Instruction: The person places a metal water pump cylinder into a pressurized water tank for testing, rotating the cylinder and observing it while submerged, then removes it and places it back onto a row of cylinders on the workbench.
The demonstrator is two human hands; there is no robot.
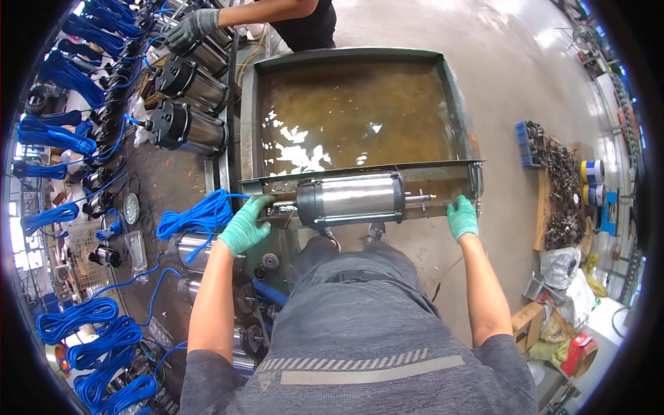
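A shiny steel pump motor (pixel 353 197) with black end caps lies sideways across the near end of a metal water tank (pixel 453 104). Its thin shaft (pixel 420 198) points right. My left hand (pixel 247 227), in a green glove, is beside the motor's left end, thumb apart from the fingers; whether it touches the metal there is unclear. At the tank's near right corner is my right hand (pixel 463 218), also gloved in green, fingers spread and apart from the shaft tip. A coiled blue cable (pixel 200 218) lies just left of my left hand.
Brownish water (pixel 360 117) fills the tank. Steel motors (pixel 190 128) with black caps stand at left, beside several blue cable coils (pixel 59 135). A co-worker's gloved hand (pixel 194 29) rests over motors at the far left. A blue bin (pixel 527 144) and metal parts (pixel 564 194) lie right.
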